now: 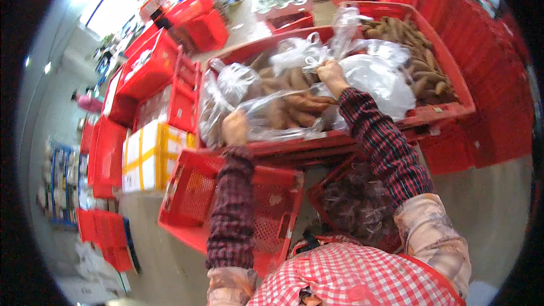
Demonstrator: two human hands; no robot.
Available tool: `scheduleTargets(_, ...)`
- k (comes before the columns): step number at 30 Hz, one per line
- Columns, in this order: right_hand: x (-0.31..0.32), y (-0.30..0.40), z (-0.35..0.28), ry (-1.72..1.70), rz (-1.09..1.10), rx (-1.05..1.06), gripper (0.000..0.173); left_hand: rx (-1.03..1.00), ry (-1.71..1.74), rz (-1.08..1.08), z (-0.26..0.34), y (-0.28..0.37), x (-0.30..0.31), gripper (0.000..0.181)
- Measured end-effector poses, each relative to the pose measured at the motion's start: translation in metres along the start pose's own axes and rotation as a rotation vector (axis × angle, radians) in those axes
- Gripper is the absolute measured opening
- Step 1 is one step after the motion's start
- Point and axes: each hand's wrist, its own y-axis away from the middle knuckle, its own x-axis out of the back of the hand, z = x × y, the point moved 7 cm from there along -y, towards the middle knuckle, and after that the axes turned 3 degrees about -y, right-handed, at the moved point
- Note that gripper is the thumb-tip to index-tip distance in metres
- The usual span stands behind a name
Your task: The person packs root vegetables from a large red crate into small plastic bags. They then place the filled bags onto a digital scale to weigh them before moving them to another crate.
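Before me is a large red plastic crate [446,112] filled with brown elongated root vegetables [420,66] and plastic bags. My left hand [235,127], blurred, grips the edge of a clear plastic bag [278,136] at the crate's near left side. Several reddish-brown roots [304,106] lie in or under that clear film; which one, I cannot tell. Farther in, my right hand [331,74] is closed on the gathered white handles of a plastic bag [312,64]. A bulging white bag [378,85] lies right of this hand, and a knotted bag [240,80] sits at the left.
Below the big crate stand a tilted red crate [272,204] and a dark-filled crate [357,199] holding clear plastic. A white box with yellow tape [148,157] is at the left. Stacked red crates [467,51] line the right. A person [153,6] stands in the background.
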Motion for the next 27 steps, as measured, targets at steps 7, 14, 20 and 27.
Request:
scheduleTargets(7, -0.025, 0.111, -0.154, 0.427, -0.158, 0.627, 0.051, 0.112, 0.058, -0.367, -0.002, 0.023, -0.022, 0.044)
scheduleTargets(14, 0.153, 0.246, -0.158, 0.26, 0.291, 0.656, 0.041, -0.04, 0.408, -0.01, 0.059, 0.067, 0.011, 0.061)
scheduleTargets(20, 0.158, 0.404, -0.084, 0.149, 0.211, 0.313, 0.035, -0.276, 0.595, -0.317, 0.198, 0.18, -0.041, 0.057)
scheduleTargets(27, 0.059, 0.66, 0.033, 0.193, -0.258, -0.423, 0.041, -0.434, 0.806, -1.003, 0.29, 0.373, -0.064, 0.054)
